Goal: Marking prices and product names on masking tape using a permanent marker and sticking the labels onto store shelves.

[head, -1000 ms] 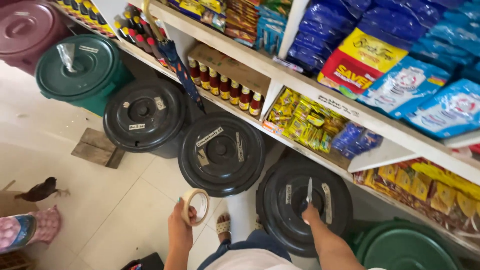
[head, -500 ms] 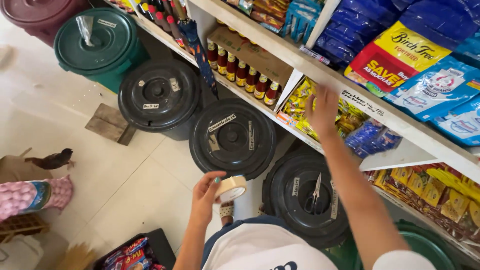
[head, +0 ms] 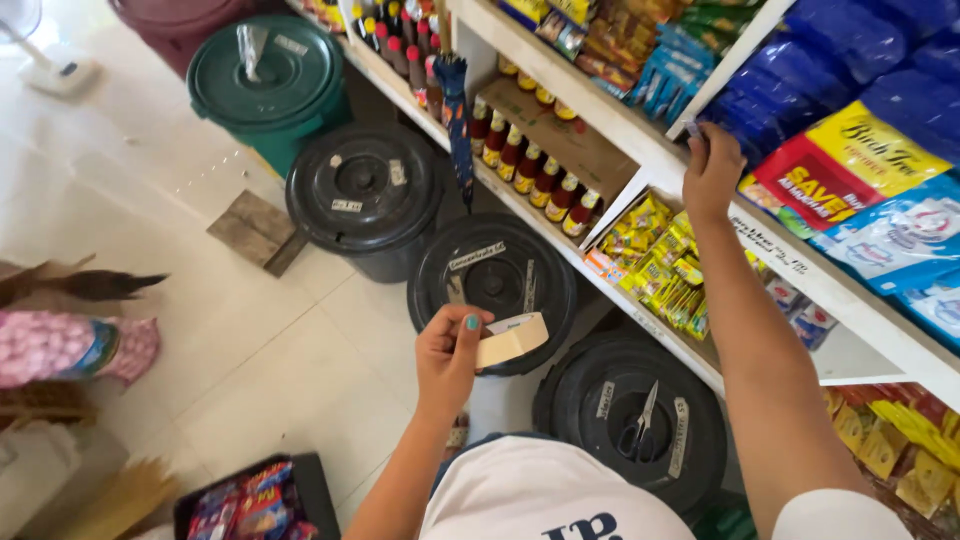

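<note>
My left hand (head: 450, 355) grips a roll of beige masking tape (head: 512, 340), held over the middle black bin lid (head: 490, 280). My right hand (head: 712, 172) reaches up to the front edge of a white shelf (head: 620, 130), its fingertips pressing on the edge near the upright divider, below the blue packets (head: 870, 60). Whether it pinches anything small there is hidden. A pair of scissors (head: 640, 425) lies on the nearest black bin lid (head: 630, 420), under my right forearm.
Round lidded bins line the floor under the shelves: one green (head: 265, 75), one black (head: 365, 190), one maroon at the top. Bottles (head: 525, 160) and yellow sachets (head: 665, 265) fill the lower shelf. A folded umbrella (head: 455, 110) hangs from the shelf. A wooden block (head: 258, 232) lies on the tiled floor.
My right hand rose from the nearest bin lid, where the scissors stay, up to the shelf edge. My left hand lifted the tape roll higher and nearer the shelves.
</note>
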